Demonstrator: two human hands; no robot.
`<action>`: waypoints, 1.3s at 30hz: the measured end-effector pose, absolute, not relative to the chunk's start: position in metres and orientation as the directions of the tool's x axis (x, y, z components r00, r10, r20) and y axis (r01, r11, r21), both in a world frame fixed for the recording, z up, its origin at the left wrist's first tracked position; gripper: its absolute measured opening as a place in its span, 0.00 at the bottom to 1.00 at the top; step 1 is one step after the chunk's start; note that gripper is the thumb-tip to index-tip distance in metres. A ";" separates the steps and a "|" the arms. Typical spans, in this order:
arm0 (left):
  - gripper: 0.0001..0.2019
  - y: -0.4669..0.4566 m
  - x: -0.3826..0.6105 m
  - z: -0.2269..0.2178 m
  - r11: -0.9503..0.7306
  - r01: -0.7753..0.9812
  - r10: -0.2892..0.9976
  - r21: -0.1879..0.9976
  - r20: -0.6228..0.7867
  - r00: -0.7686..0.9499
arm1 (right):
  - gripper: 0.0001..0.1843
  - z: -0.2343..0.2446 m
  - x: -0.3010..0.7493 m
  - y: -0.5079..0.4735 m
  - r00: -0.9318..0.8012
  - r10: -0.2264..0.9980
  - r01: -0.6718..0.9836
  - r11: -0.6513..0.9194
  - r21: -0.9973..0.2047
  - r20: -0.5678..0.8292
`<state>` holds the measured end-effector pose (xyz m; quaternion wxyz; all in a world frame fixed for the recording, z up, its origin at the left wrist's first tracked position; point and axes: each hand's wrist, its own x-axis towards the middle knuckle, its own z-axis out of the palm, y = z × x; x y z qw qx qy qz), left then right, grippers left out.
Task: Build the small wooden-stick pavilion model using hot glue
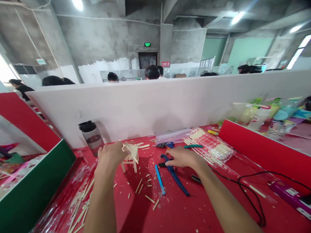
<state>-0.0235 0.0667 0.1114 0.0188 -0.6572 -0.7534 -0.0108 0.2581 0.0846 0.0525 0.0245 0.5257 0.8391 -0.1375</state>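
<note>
My left hand is closed on a small model built of wooden sticks, which stands on the red table. My right hand lies palm down on the blue-handled cutters, fingers bent over the handles near the black jaws. A blue glue gun lies just behind that hand. A light blue pen-like stick rests between my two arms. Short cut bits of wood are scattered around the model.
Packs of wrapped chopsticks lie at the right; loose sticks in clear wrap at the left. A dark-lidded bottle stands by the white partition. A black cord runs to a purple power strip. People sit beyond the partition.
</note>
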 end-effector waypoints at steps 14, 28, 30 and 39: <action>0.15 0.081 0.004 0.125 0.009 0.996 0.936 -0.088 0.352 0.023 | 0.52 -0.017 0.258 0.034 -0.181 0.979 0.959 0.154 -0.236 -0.099; 0.15 0.120 0.031 0.099 -0.126 0.960 0.970 -0.250 0.174 0.173 | 0.32 -0.024 0.261 0.043 -0.171 0.963 0.957 0.212 -0.197 0.206; 0.15 0.121 0.034 0.098 -0.135 0.958 0.967 -0.251 0.177 0.183 | 0.32 -0.019 0.260 0.042 -0.150 0.962 0.941 0.209 -0.267 0.227; 0.14 0.124 0.035 0.096 -0.172 0.948 0.965 -0.269 0.146 0.217 | 0.27 0.004 0.255 0.039 -0.139 0.972 0.241 0.221 -0.945 0.192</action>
